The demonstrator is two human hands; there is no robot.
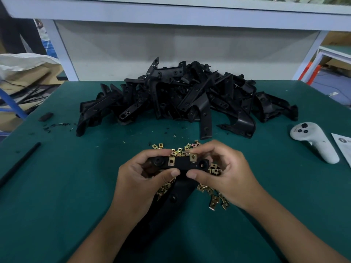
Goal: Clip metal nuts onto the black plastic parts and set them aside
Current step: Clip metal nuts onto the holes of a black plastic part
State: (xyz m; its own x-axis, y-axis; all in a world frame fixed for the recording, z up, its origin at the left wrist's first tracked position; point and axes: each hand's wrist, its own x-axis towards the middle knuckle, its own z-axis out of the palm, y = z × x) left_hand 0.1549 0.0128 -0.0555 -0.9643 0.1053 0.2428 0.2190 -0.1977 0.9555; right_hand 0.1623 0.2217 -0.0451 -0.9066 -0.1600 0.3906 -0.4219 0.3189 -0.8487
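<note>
Gripping one black plastic part (182, 165) at each end, the left hand (140, 179) and right hand (226, 173) steady it for clipping; two nuts (171, 161) sit on it. Loose nuts (216, 201) lie beneath, within reach. Beyond, the unprocessed pile (182, 95) waits on the bench (66, 186).

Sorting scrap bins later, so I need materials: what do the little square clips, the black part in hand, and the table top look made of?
Square clips: thin metal, yellowish plated finish, glinting edges. Black part, held by the left hand and right hand: moulded plastic, likely; matte with a dull sheen. Table top: green mat, possibly rubber or vinyl; flat, non-reflective.
</note>
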